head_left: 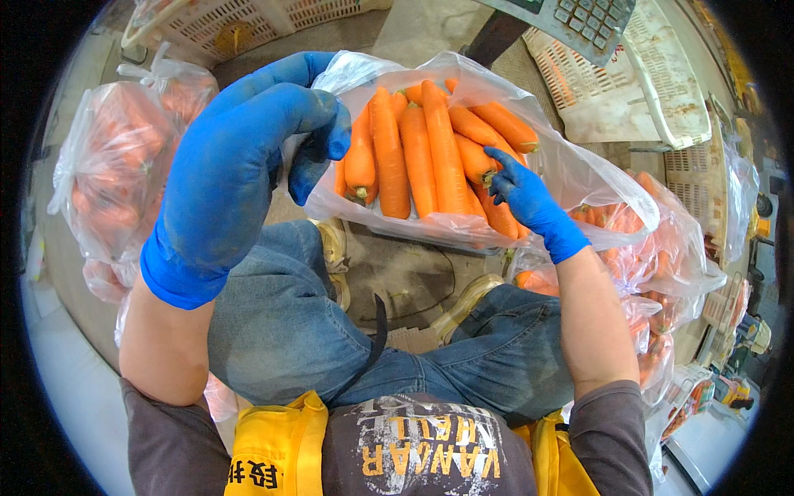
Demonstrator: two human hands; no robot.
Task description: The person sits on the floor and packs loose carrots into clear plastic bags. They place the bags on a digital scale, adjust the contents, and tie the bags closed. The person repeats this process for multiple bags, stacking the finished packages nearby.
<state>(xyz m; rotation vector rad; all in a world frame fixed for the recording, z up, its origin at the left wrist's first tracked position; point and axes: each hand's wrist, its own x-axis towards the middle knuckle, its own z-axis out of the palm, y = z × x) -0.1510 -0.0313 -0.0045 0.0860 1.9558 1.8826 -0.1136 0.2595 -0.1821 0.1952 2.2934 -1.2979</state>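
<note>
A clear plastic bag (pixel 583 167) lies spread wide in front of me, with several large carrots (pixel 389 155) inside. At its left rim is my left hand (pixel 242 142) in a blue glove, fingers curled around the film. My right hand (pixel 521 186), also gloved in blue, reaches into the bag from the right. Its fingertips touch the stem end of a carrot (pixel 474 160), index finger stretched out along it; whether they grip it cannot be told. Under the bag shows the edge of a tray or scale pan (pixel 428 240), mostly hidden.
Filled bags of carrots stand at left (pixel 118 167) and right (pixel 664 260). A keypad console (pixel 583 25) on a dark post rises beyond the bag. White plastic crates (pixel 620 93) stand behind it, another crate (pixel 236 28) at upper left. My shoes (pixel 465 307) flank the floor below.
</note>
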